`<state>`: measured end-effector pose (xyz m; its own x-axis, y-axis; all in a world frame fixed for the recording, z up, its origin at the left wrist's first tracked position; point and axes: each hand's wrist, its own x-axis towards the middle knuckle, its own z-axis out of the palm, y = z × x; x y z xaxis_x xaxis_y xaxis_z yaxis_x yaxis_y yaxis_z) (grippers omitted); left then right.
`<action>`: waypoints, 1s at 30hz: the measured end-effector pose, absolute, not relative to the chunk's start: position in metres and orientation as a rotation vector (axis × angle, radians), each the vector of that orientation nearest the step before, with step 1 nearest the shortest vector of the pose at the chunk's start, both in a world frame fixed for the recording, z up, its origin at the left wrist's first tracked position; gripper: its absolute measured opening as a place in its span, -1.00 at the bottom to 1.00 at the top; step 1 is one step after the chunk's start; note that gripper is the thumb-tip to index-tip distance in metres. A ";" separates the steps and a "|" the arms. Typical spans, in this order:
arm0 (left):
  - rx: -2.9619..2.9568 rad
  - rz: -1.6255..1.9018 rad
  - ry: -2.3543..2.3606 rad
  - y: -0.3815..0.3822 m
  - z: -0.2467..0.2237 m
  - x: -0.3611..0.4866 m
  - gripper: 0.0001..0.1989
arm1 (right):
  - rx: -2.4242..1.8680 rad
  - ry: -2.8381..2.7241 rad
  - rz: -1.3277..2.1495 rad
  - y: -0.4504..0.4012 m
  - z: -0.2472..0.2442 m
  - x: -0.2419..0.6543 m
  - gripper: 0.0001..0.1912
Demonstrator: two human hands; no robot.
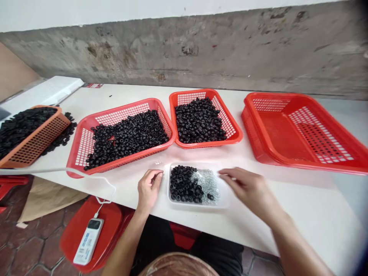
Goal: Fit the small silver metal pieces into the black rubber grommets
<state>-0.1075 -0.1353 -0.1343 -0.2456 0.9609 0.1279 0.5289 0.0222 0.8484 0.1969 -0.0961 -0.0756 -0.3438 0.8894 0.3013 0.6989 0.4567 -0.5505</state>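
Observation:
A white plastic tray [198, 206] lies near the table's front edge. Its left part holds small black ring-shaped parts [184, 186], and its right part is filled with small shiny clear or silvery pieces [211, 184]. Just left of the tray is my left hand [148, 191], thumb and fingertips pinched together; whatever may be between them is too small to make out. My right hand [249, 188] hovers at the tray's right rim with thumb and forefinger closed, and I cannot see what is in that pinch.
Behind the tray stand a wide red basket [126, 158] and a smaller red basket [208, 144], both with black parts. Stacked red baskets [276, 134] stand right. An orange basket [43, 138] is at far left. A white cable [97, 177] runs to a power bank [89, 241] on a red stool [110, 226].

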 end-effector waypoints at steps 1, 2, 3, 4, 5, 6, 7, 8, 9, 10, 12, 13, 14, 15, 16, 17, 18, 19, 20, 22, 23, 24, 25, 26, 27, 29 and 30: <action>1.515 1.148 1.806 -0.136 -0.134 -0.108 -0.80 | -1.331 -2.218 0.491 -0.096 -0.071 0.185 -0.76; 1.516 1.155 1.799 -0.136 -0.134 -0.108 -0.80 | -1.404 -2.303 0.508 -0.095 -0.066 0.172 -0.76; 1.516 1.163 1.788 -0.137 -0.134 -0.109 -0.80 | -1.508 -2.395 0.501 -0.093 -0.061 0.159 -0.76; 1.516 1.172 1.777 -0.138 -0.134 -0.109 -0.80 | -1.607 -2.482 0.484 -0.090 -0.056 0.148 -0.74; 1.516 1.183 1.768 -0.139 -0.135 -0.109 -0.80 | -1.670 -2.566 0.473 -0.087 -0.051 0.140 -0.73; 1.515 1.194 1.761 -0.140 -0.135 -0.109 -0.80 | -1.710 -2.629 0.459 -0.085 -0.046 0.136 -0.71; 1.515 1.204 1.757 -0.140 -0.135 -0.109 -0.80 | -1.712 -2.689 0.466 -0.084 -0.042 0.134 -0.70; 1.514 1.210 1.757 -0.141 -0.135 -0.109 -0.80 | -1.693 -2.742 0.486 -0.084 -0.039 0.135 -0.70; 1.511 1.215 1.758 -0.140 -0.135 -0.109 -0.80 | -1.664 -2.785 0.515 -0.085 -0.037 0.137 -0.69; 1.508 1.219 1.761 -0.140 -0.135 -0.108 -0.80 | -1.633 -2.819 0.552 -0.087 -0.036 0.140 -0.70; 1.513 1.228 1.765 -0.139 -0.135 -0.107 -0.80 | -1.578 -2.857 0.625 -0.089 -0.038 0.144 -0.69; 1.524 1.238 1.768 -0.139 -0.135 -0.107 -0.80 | -1.562 -2.862 0.651 -0.090 -0.041 0.144 -0.69; 1.542 1.255 1.772 -0.139 -0.135 -0.107 -0.81 | -1.549 -2.863 0.670 -0.091 -0.044 0.144 -0.68; 1.566 1.277 1.774 -0.139 -0.135 -0.106 -0.81 | -1.536 -2.863 0.679 -0.091 -0.047 0.143 -0.68; 1.591 1.300 1.773 -0.139 -0.134 -0.106 -0.82 | -1.528 -2.861 0.680 -0.091 -0.050 0.142 -0.69; 1.617 1.323 1.768 -0.140 -0.133 -0.106 -0.82 | -1.521 -2.861 0.673 -0.091 -0.052 0.140 -0.70; 1.642 1.341 1.758 -0.140 -0.131 -0.105 -0.83 | -1.511 -2.863 0.667 -0.091 -0.053 0.140 -0.71; 1.668 1.356 1.743 -0.141 -0.127 -0.104 -0.83 | -1.494 -2.869 0.663 -0.092 -0.053 0.140 -0.70; 1.694 1.366 1.720 -0.141 -0.123 -0.103 -0.84 | -1.481 -2.875 0.654 -0.092 -0.052 0.140 -0.68; 1.752 1.378 1.659 -0.140 -0.110 -0.098 -0.84 | -1.506 -2.875 0.616 -0.094 -0.050 0.143 -0.61; 1.787 1.374 1.615 -0.137 -0.102 -0.095 -0.85 | -1.541 -2.868 0.590 -0.094 -0.049 0.144 -0.58; 1.817 1.350 1.565 -0.132 -0.094 -0.091 -0.85 | -1.577 -2.859 0.569 -0.095 -0.048 0.145 -0.56; 1.843 1.319 1.511 -0.126 -0.086 -0.086 -0.85 | -1.608 -2.853 0.558 -0.095 -0.048 0.146 -0.57; 1.861 1.287 1.467 -0.119 -0.078 -0.081 -0.84 | -1.628 -2.854 0.561 -0.096 -0.048 0.146 -0.60; 1.885 1.224 1.414 -0.110 -0.072 -0.076 -0.83 | -1.637 -2.860 0.572 -0.095 -0.049 0.146 -0.65; 1.936 1.060 1.292 -0.092 -0.062 -0.064 -0.82 | -1.653 -2.874 0.590 -0.095 -0.050 0.145 -0.73; 1.948 1.005 1.222 -0.083 -0.059 -0.058 -0.84 | -1.667 -2.878 0.588 -0.095 -0.050 0.144 -0.76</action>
